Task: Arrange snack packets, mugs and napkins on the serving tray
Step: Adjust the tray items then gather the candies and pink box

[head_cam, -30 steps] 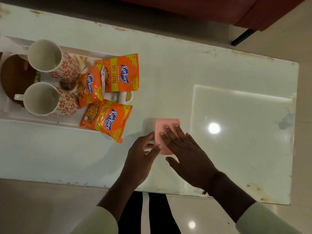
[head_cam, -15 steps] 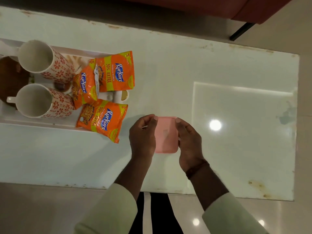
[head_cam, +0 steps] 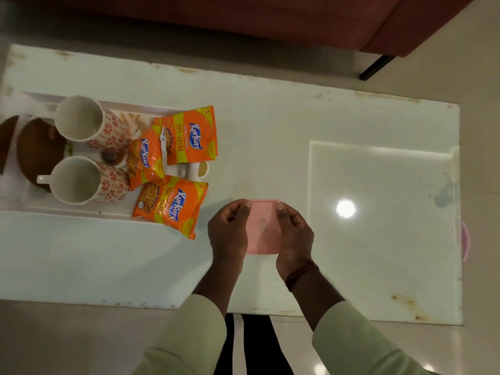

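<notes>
A folded pink napkin (head_cam: 263, 228) is held over the table between my left hand (head_cam: 228, 230) and my right hand (head_cam: 295, 234), fingertips pinching its far corners. The white serving tray (head_cam: 81, 212) lies at the left. On it stand two white mugs with red flowers, one at the back (head_cam: 89, 125) and one nearer (head_cam: 86, 181). Three orange snack packets lie at the tray's right end: a far one (head_cam: 190, 136), a middle one (head_cam: 144, 161) and a near one (head_cam: 171, 204) that overhangs the tray's edge.
The white table (head_cam: 270, 117) has a worn rim and a bright lamp reflection (head_cam: 345, 208) on the right. A brown round object (head_cam: 35, 150) sits left of the mugs. A red sofa (head_cam: 270, 23) stands behind the table. Something pink (head_cam: 466, 239) pokes out past the right edge.
A second ago my right hand lay flat on the napkin on the table. Both hands have since taken it by the sides and hold it up between them.
</notes>
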### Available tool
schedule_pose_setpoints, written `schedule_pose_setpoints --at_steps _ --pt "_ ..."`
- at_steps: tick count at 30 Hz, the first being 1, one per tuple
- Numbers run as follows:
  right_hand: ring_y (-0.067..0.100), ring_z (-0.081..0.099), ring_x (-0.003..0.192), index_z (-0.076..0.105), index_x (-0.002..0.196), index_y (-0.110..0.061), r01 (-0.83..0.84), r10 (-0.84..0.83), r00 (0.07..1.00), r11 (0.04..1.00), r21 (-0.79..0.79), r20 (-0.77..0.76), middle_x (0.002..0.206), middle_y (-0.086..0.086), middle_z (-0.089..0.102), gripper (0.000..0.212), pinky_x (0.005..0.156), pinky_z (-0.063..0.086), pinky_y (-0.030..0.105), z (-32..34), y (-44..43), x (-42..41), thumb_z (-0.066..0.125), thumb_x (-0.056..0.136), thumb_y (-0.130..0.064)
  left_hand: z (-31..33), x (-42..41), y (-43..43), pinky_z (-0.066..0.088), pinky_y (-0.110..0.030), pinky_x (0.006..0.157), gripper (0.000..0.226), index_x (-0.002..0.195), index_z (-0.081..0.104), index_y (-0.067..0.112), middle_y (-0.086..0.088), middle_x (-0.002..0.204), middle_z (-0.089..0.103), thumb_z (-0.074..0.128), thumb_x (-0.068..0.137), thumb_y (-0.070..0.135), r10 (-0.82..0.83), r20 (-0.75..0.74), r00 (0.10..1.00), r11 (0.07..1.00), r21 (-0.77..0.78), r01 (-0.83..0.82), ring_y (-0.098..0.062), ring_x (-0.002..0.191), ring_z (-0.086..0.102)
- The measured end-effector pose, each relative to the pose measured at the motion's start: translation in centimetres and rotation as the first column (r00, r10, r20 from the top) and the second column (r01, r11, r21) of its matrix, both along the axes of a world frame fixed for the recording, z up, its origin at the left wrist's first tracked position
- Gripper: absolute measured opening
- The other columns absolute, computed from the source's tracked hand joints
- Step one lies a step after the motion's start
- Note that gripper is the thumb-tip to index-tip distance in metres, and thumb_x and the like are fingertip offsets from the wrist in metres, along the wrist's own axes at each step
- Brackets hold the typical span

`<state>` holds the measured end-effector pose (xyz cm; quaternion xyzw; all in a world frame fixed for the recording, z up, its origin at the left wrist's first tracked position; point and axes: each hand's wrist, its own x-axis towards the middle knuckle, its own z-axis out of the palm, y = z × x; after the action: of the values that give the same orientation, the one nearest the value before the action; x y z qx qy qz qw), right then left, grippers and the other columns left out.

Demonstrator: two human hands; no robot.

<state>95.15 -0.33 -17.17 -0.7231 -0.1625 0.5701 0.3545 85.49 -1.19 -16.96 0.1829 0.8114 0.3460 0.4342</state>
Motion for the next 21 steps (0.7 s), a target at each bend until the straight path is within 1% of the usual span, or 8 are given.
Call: schedule_pose_setpoints --at_steps 3,5,8,10,13,15,17,21 --pt "0.011 0.066 0.091 0.074 0.096 -0.029 -0.002 0.001 1.0 1.0 -0.023 -0.013 0.099 -0.012 0.074 0.01 0.072 0.057 0.029 -0.3 -1.1 0.8 0.068 0.089 -0.032 0.1 -0.4 -1.6 0.055 -0.042 0.093 0.043 0.129 0.059 0.019 0.008 0.112 0.064 0.059 0.092 0.04 -0.002 0.022 1.0 1.0 -0.017 0.003 -0.017 0.106 0.061" --pt "0.009 0.066 0.095 0.074 0.103 -0.029 -0.011 0.011 1.0 0.999 -0.037 0.003 0.102 -0.013 0.074 0.019 0.079 0.054 0.027 -0.6 -2.9 1.4 0.069 0.087 -0.037 -0.1 -0.3 -3.8 0.054 -0.044 0.094 0.043 0.129 0.057 0.021 0.005 0.116 0.066 0.059 0.092 0.042 0.018 0.054 0.998 1.0 -0.023 -0.016 -0.017 0.107 0.063" --pt "-0.001 0.067 0.091 0.071 0.115 -0.027 -0.032 0.035 0.997 0.998 -0.051 0.063 0.096 -0.02 0.074 0.035 0.076 0.05 0.022 -0.6 -6.0 2.1 0.073 0.082 -0.04 0.1 0.6 -6.7 0.056 -0.033 0.086 0.034 0.117 0.062 0.025 0.008 0.104 0.069 0.064 0.088 0.041 -0.012 0.037 0.999 0.999 -0.034 0.013 -0.013 0.098 0.065" --pt "-0.008 0.067 0.086 0.071 0.111 -0.03 -0.041 0.046 0.995 0.998 -0.048 0.093 0.092 -0.026 0.073 0.032 0.076 0.052 0.023 -0.6 -7.0 2.4 0.074 0.081 -0.04 0.2 1.1 -7.4 0.056 -0.028 0.083 0.027 0.11 0.063 0.026 0.009 0.101 0.069 0.066 0.087 0.039 -0.016 0.031 0.999 0.999 -0.049 0.018 -0.011 0.096 0.065" --pt "-0.009 0.067 0.085 0.073 0.098 -0.035 -0.037 0.042 0.992 0.999 -0.04 0.118 0.091 -0.026 0.074 0.016 0.079 0.055 0.025 -0.7 -7.0 2.4 0.074 0.082 -0.035 0.2 1.5 -7.2 0.058 -0.041 0.087 0.02 0.105 0.066 0.023 0.006 0.102 0.071 0.066 0.088 0.035 -0.015 0.049 0.999 0.997 -0.075 0.019 -0.012 0.094 0.066" --pt "-0.007 0.068 0.077 0.075 0.088 -0.036 -0.047 0.05 0.99 0.999 -0.028 0.133 0.086 -0.021 0.076 0.007 0.072 0.056 0.025 -0.8 -6.6 2.4 0.074 0.083 -0.031 0.3 1.4 -6.9 0.059 -0.044 0.086 0.018 0.102 0.067 0.023 0.004 0.101 0.072 0.066 0.088 0.035 -0.008 0.043 0.999 0.996 -0.085 0.012 -0.015 0.092 0.068" --pt "-0.002 0.067 0.068 0.075 0.082 -0.036 -0.059 0.061 0.985 0.998 -0.02 0.161 0.081 -0.016 0.076 0.007 0.064 0.057 0.026 -0.8 -6.4 2.4 0.075 0.083 -0.029 0.3 1.1 -6.7 0.059 -0.043 0.085 0.019 0.1 0.069 0.022 0.0 0.099 0.075 0.067 0.087 0.034 -0.025 0.034 0.999 0.995 -0.093 0.028 -0.018 0.09 0.07" --pt "0.005 0.071 0.07 0.078 0.082 -0.032 -0.023 0.02 0.985 1.0 0.013 0.174 0.08 -0.01 0.077 0.006 0.06 0.057 0.021 -1.4 -6.5 2.5 0.079 0.08 -0.026 -0.5 0.3 -6.6 0.061 -0.042 0.079 0.02 0.1 0.073 0.017 0.004 0.088 0.076 0.072 0.085 0.029 -0.024 0.083 0.996 0.992 -0.123 0.034 -0.014 0.077 0.073"
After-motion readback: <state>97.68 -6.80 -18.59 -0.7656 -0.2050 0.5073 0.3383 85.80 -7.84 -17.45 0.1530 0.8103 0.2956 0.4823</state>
